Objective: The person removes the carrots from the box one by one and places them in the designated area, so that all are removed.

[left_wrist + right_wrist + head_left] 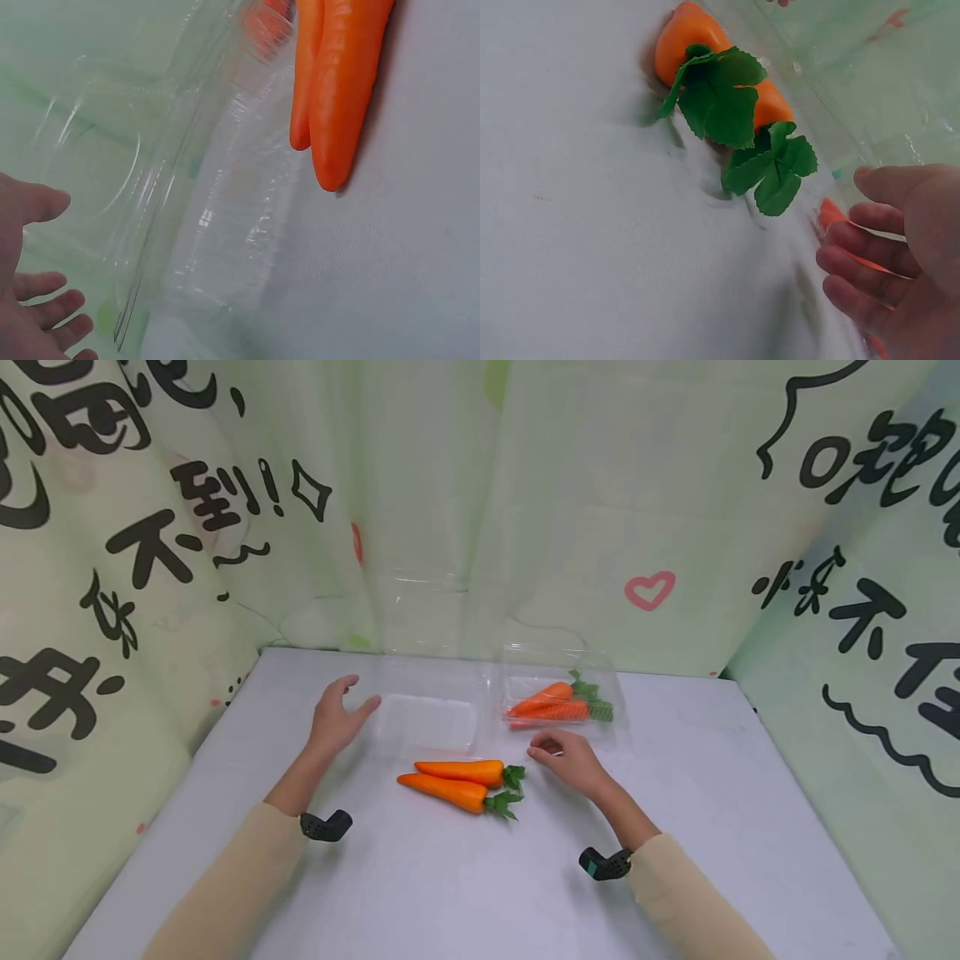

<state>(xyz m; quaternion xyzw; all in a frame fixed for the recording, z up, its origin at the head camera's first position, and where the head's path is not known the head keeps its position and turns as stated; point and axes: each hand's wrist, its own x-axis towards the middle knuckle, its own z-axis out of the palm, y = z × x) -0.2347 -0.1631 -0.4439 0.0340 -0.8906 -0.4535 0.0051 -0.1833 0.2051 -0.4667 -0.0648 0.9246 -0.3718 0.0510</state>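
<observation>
Two orange carrots (450, 785) with green leafy tops lie side by side on the white table, between the hands. Behind them stands a see-through plastic box (427, 727), its lid raised at the back. My left hand (339, 718) is held by the box's left side, thumb and fingers spread, holding nothing. To the right, a second see-through plastic box (618, 727) contains orange carrots (551, 697); glare hides exactly how its lid sits. Just in front of it is my right hand (566, 760), fingers loosely bent and no object visible in them. The right wrist view shows the leafy tops (720, 94) near this hand.
A pale green curtain (555, 527) with black lettering and a pink heart hangs behind and at both sides of the white table (480, 893). Each wrist carries a black device (326, 827). The boxes stand near the table's back edge.
</observation>
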